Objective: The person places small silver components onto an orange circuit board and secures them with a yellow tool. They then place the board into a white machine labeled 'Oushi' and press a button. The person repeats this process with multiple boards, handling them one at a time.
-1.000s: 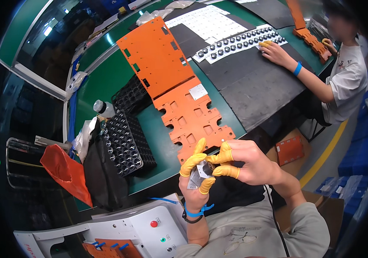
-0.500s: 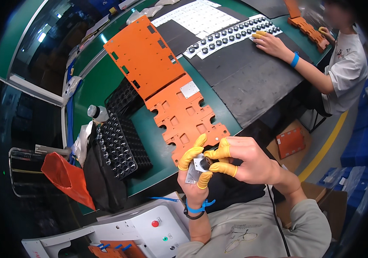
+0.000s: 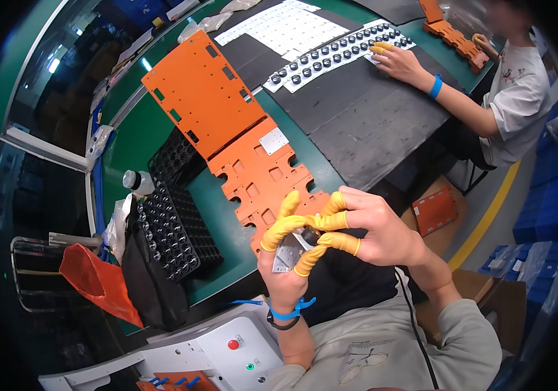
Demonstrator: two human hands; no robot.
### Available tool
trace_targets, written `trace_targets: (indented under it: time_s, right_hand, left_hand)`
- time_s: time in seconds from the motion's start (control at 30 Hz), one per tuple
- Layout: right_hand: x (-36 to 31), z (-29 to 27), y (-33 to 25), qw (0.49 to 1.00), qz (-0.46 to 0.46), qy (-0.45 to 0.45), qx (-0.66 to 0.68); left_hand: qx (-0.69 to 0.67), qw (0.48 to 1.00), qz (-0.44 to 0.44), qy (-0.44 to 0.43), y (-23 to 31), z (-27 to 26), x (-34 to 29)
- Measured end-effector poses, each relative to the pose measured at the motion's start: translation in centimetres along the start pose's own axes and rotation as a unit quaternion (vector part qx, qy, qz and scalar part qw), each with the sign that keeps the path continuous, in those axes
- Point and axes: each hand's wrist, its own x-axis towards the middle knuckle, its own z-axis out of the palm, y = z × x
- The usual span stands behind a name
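Observation:
Yellow finger cots cover fingertips on both my hands, which meet over the near end of an orange fixture plate (image 3: pixel 269 173). My left hand (image 3: pixel 283 260) is closed around a small silver metal plate (image 3: pixel 285 257), part of which shows between thumb and fingers. My right hand (image 3: pixel 380 231) closes thumb and fingers on a small black round part (image 3: pixel 309 236) against the metal piece. Fingers hide much of both parts. A white square plate (image 3: pixel 274 141) lies on the fixture, whose orange lid (image 3: pixel 204 94) is folded back.
Black trays of round parts (image 3: pixel 168 238) stand left, near a capped bottle (image 3: pixel 137 182) and red bag (image 3: pixel 93 277). Rows of black round parts (image 3: pixel 318 66) line white strips on a dark mat (image 3: pixel 357 124). A co-worker's hand (image 3: pixel 397 63) touches them. Below is a machine panel with a red button (image 3: pixel 233 345).
The view has shifted slightly, moving the bench left and up in the picture. My left fingers have shifted on the metal plate, and the co-worker's hand remains at the strips.

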Motion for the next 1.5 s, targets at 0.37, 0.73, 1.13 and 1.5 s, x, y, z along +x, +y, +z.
trace_targets:
  time_s: [0.37,0.73,1.13,1.5]
  right_hand:
    - [-0.3,0.6,0.6,0.994,-0.033,0.016,-0.100]
    - [0.0,3.2,3.1,0.948,-0.005,0.175,-0.268]
    - [7.0,0.6,9.6,0.937,0.332,0.001,-0.110]
    - [9.5,0.2,11.8,0.900,0.399,-0.176,-0.010]
  left_hand:
    - [0.010,0.998,-0.026,0.048,-0.3,1.1,1.1]
    - [0.098,0.989,-0.074,0.084,-0.8,3.4,2.8]
    - [-0.058,0.981,-0.129,0.135,-2.5,-1.8,3.3]
    - [-0.100,0.980,-0.112,0.131,-2.7,-2.0,3.0]
